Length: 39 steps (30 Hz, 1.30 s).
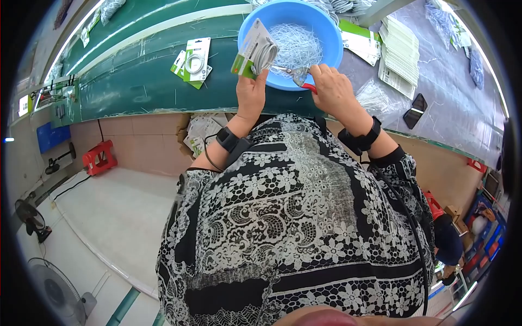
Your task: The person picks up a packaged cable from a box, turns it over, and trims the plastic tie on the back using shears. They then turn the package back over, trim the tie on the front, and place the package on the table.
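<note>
My left hand (250, 98) grips the lower edge of a white-and-green carded cable pack (253, 50), held tilted at the near left rim of a blue basin (338, 51). A coiled grey cable shows on the card's right side. In my right hand (333, 89) is a pair of cutters (299, 76) with red handles, its metal jaws pointing left at the coil's lower edge. Thin clear plastic strips (296, 46) pile up inside the basin. On the green tabletop to the left lie a couple more carded cable packs (197, 61).
Right of the basin are green-and-white cards (361, 43), a stack of pale cards (399, 57), a bundle of clear strips (375, 96) and a dark phone (415, 111) near the table edge. A red stool (99, 158) stands below left; a person (449, 242) is at far right.
</note>
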Each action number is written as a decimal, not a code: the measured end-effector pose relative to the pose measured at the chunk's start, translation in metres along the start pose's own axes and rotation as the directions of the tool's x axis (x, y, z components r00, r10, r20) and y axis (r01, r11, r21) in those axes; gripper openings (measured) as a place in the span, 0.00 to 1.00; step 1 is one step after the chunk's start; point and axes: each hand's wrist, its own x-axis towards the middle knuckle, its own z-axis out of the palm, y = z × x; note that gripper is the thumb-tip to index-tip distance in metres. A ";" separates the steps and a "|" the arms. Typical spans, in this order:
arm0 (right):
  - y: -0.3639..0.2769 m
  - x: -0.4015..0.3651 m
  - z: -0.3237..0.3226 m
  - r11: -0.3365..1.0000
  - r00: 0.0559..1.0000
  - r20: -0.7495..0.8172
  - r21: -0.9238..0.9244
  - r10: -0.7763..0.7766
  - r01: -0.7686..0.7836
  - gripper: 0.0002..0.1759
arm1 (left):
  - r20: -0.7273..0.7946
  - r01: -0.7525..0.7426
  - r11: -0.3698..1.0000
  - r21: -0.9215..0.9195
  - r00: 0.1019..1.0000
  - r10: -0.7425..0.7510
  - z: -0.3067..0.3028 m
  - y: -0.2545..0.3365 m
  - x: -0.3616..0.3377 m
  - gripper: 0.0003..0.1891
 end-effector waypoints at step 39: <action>0.012 0.056 0.006 0.936 0.961 0.265 0.312 0.082 -0.166 0.18 | -0.063 0.221 0.801 -0.556 0.950 -0.306 -0.006 0.005 0.040 0.25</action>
